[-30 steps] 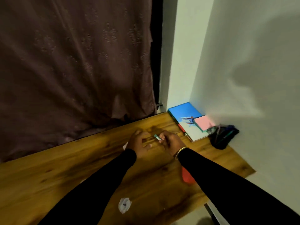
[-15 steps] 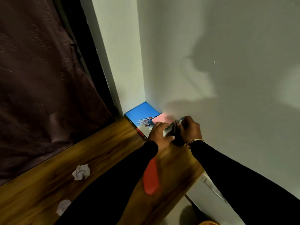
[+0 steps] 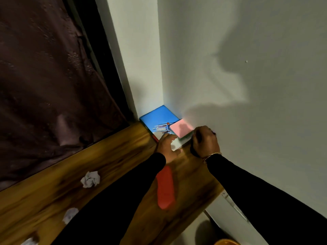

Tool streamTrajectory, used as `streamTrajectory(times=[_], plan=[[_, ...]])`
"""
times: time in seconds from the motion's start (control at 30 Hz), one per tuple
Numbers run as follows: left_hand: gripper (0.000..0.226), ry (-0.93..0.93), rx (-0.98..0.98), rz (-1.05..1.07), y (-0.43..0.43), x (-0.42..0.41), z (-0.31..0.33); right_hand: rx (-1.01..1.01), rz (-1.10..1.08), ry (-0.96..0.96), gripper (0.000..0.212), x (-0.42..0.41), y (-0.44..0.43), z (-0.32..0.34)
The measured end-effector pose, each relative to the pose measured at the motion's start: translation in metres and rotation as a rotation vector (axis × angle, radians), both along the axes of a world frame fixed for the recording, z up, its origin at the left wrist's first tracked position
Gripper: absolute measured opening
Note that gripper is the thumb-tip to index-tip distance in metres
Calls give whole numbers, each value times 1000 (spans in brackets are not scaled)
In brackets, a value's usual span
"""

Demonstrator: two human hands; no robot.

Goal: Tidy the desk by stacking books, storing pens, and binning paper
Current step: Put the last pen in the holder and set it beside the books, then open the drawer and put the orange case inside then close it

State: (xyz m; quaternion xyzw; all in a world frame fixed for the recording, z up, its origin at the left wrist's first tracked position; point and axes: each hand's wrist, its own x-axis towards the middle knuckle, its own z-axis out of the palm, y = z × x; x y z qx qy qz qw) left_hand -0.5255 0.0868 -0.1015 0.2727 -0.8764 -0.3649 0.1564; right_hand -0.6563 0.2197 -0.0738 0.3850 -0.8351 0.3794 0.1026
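A blue book (image 3: 159, 117) lies in the desk's far corner against the wall, with a pink notebook (image 3: 180, 129) on top of it. My right hand (image 3: 205, 141) is curled into a fist just right of the notebook, over a black pen pouch (image 3: 193, 151) that it mostly hides. A small dark pen tip sticks out past the knuckles. My left hand (image 3: 167, 147) rests beside it at the books' near edge, fingers apart and holding nothing. Crumpled paper balls (image 3: 90, 179) (image 3: 70, 214) lie on the wooden desk (image 3: 115, 156) to the left.
A flat red object (image 3: 165, 188) lies on the desk between my forearms. A dark curtain (image 3: 53, 85) hangs behind the desk on the left, and a white wall closes off the right. An orange rim (image 3: 224, 242) shows on the floor below the desk's right edge.
Both hands went from the desk's middle to the pouch in the corner, the right carrying a pen. Since half a second ago my left hand has let go of the pouch and drawn back.
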Motion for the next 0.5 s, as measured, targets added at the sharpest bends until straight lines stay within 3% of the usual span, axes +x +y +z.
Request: streamTrajectory(times=[0.1,0.2,0.3,0.33,0.4,0.43,0.5], plan=[[55,2,72,75,-15,32,-4,125,152,-62,12,33,-20,-4],[53,-15,61,171,-35,80,-8,545,280,-120,36,82,-44,-9],[67,-87,104,255,-57,137,-8,1022,517,-229,55,131,-61,-35],[71,-128,107,271,-61,155,-5,1116,463,-301,75,144,-63,-44],[71,-188,95,332,-72,201,-8,1186,320,-350,121,176,-71,-53],[67,-197,79,362,-76,220,-10,1126,304,-380,128,185,-76,-59],[62,-209,39,439,-82,259,-9,1006,357,-442,119,213,-93,-48]])
